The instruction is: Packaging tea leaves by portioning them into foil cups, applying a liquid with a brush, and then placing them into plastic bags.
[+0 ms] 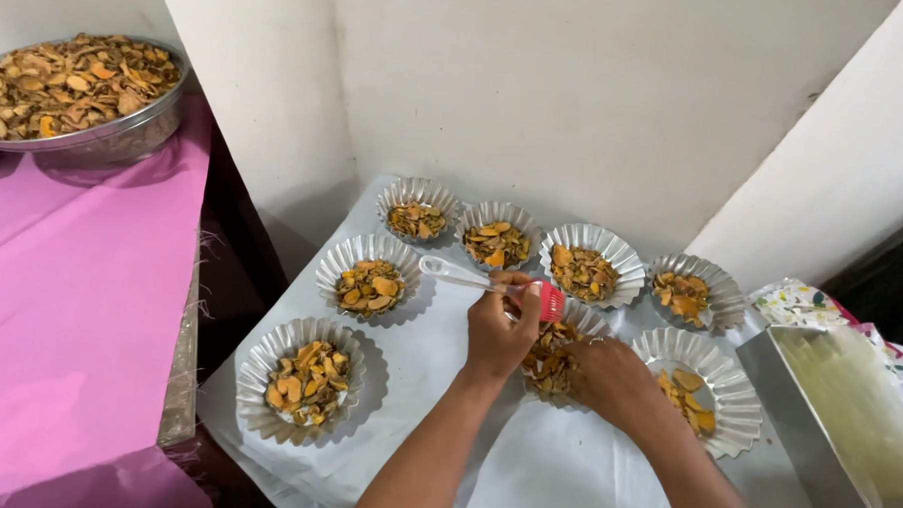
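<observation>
Our left hand grips brush, fingers closed round clear handle, red bristles over centre fluted cup. Our right hand rests on that cup's near rim; finger spread hidden, cannot tell. Seven more filled cups ring centre cup. Steel tray right of it. White sheet beneath. Big bowl on pink cloth, far left. White walls behind.
</observation>
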